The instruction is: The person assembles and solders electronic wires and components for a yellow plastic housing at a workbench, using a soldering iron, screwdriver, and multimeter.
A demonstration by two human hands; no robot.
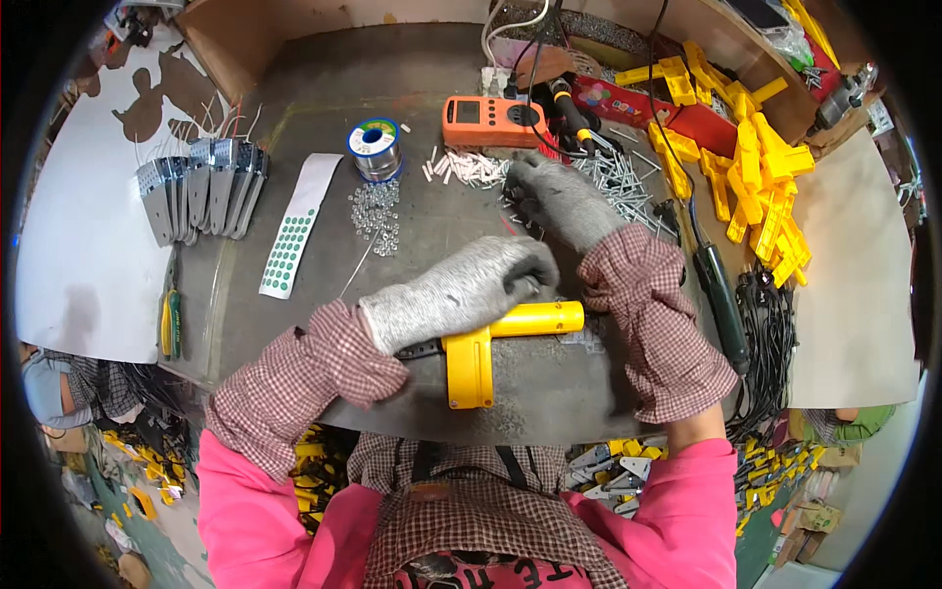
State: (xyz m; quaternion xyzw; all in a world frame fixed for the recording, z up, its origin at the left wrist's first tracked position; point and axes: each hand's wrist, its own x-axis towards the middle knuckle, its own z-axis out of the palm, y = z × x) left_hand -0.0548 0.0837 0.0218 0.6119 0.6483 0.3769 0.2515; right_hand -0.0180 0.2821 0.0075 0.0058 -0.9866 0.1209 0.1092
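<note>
A yellow plastic T-shaped housing (pixel 471 368) lies on the table in front of me, its tube pointing right. Just above it is my left hand (pixel 466 285) in a grey glove, its fingers curled closed; whatever they hold is hidden. My right hand (pixel 559 201), gloved too, reaches farther out with bent, closed fingers beside a pile of small white sleeves (pixel 471 169). What its fingertips grip cannot be made out. Loose screws (pixel 623 187) are heaped right of that hand. A black strip (pixel 422 348) shows under my left wrist, at the housing's left end.
An orange multimeter (pixel 491 122) stands behind the sleeves. Left of it are a solder spool (pixel 376 152), small clear beads (pixel 376 211), a sticker sheet (pixel 294 231) and grey metal plates (pixel 201 187). Yellow housings (pixel 756 187), a soldering iron (pixel 721 304) and black cables (pixel 763 334) fill the right.
</note>
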